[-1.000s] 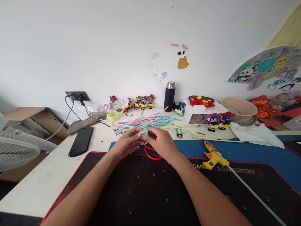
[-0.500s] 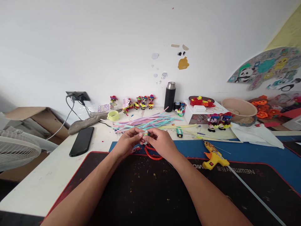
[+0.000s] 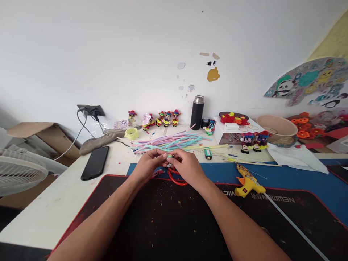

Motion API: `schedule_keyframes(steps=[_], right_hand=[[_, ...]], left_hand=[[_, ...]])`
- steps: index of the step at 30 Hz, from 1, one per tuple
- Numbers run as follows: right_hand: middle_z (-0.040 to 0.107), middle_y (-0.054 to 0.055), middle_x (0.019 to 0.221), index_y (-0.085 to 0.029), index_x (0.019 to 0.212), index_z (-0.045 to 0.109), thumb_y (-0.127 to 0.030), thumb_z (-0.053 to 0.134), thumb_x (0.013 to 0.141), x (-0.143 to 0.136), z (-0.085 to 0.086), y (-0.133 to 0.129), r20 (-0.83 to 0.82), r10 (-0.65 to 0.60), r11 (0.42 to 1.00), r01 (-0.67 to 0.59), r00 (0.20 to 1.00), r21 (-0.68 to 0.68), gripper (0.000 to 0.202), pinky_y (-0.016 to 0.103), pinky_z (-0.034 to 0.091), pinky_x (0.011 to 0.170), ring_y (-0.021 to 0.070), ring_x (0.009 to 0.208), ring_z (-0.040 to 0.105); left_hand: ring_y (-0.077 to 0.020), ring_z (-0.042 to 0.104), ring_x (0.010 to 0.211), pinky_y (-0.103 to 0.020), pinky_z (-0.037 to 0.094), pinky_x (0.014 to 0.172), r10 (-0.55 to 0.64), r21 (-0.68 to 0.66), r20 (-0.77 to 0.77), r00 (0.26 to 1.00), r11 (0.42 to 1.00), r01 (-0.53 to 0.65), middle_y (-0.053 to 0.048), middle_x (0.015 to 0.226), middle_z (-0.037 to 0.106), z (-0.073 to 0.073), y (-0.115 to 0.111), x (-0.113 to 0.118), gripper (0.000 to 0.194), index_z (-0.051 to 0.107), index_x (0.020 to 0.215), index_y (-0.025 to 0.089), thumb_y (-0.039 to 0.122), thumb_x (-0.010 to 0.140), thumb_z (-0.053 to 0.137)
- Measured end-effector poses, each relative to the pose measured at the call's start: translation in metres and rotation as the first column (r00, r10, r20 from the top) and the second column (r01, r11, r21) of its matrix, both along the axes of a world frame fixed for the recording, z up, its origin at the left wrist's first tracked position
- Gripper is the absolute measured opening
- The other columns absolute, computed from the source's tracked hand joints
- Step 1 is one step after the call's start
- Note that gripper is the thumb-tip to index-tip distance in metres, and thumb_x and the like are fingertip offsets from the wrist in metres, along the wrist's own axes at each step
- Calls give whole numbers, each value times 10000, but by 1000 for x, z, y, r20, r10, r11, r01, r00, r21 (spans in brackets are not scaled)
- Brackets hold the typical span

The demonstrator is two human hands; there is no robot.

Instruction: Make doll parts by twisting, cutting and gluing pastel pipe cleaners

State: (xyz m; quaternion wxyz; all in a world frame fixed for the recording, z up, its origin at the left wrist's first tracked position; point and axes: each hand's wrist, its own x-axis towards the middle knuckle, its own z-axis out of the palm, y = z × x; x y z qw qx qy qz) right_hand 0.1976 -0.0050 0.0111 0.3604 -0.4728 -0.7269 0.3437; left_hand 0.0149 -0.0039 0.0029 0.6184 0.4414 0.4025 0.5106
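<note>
My left hand (image 3: 150, 163) and my right hand (image 3: 186, 163) meet over the back edge of the black mat, thumbs and fingertips pinched together. Between them is a small pale green and white piece (image 3: 170, 156), mostly covered by the fingers, so its kind cannot be made out. Red-handled scissors (image 3: 178, 180) lie just below the hands, their upper part hidden by my right hand. A small red patterned item (image 3: 157, 173) rests on the mat under my left hand. Right behind the hands lies a pile of pastel pipe cleaners (image 3: 168, 141).
A yellow glue gun (image 3: 248, 183) with a long glue stick lies on the right. A black phone (image 3: 95, 163) and a fan (image 3: 21, 174) are on the left. Along the wall stand several fuzzy figurines (image 3: 168, 119), a black thermos (image 3: 197, 113), yellow tape (image 3: 132, 133) and a white box (image 3: 236, 132).
The fingertips have shifted slightly around the small piece, leaving less of it showing. The whole view has moved a little; everything else lies as before.
</note>
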Motion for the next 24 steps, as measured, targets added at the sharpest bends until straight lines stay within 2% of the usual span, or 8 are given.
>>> schedule_keyframes(steps=[8,12,15,21,24], right_hand=[[727,9,786,-203,996,666,-301,627,930,-5,-4,0,-239,15,986,-54,971,-157,124,285,536,675,176,689,728],[711,4,754,-198,937,647,-299,653,893,-7,-5,2,-410,16,966,-119,912,-229,111,303,562,662,171,634,710],[702,-2,723,-197,909,639,-353,717,844,-7,-10,5,-511,14,947,-176,859,-268,186,305,567,633,167,591,693],[688,-13,675,-192,893,637,-428,771,797,-7,-18,11,-549,5,933,-201,836,-298,288,298,558,598,157,555,677],[693,-9,674,-189,893,649,-452,790,785,-5,-17,12,-548,-13,932,-189,836,-309,318,295,549,594,155,554,675]], left_hand=[[-163,666,602,-269,554,609,67,36,-62,996,997,-65,-61,685,731,-3,-1,3,352,763,747,149,424,628,947],[-169,668,592,-274,555,593,104,57,-73,992,993,-100,-58,660,728,-1,-2,5,368,762,732,153,447,614,949],[-158,659,582,-261,545,584,111,53,-69,991,993,-108,-46,644,725,1,-4,6,358,760,726,156,435,611,952],[-147,659,611,-247,528,598,62,-9,-15,998,998,-62,-41,668,725,-3,-2,6,353,763,760,145,423,636,940],[-161,680,655,-278,554,668,47,29,-34,998,999,-46,-53,738,745,-3,-2,5,355,774,835,142,439,694,907]])
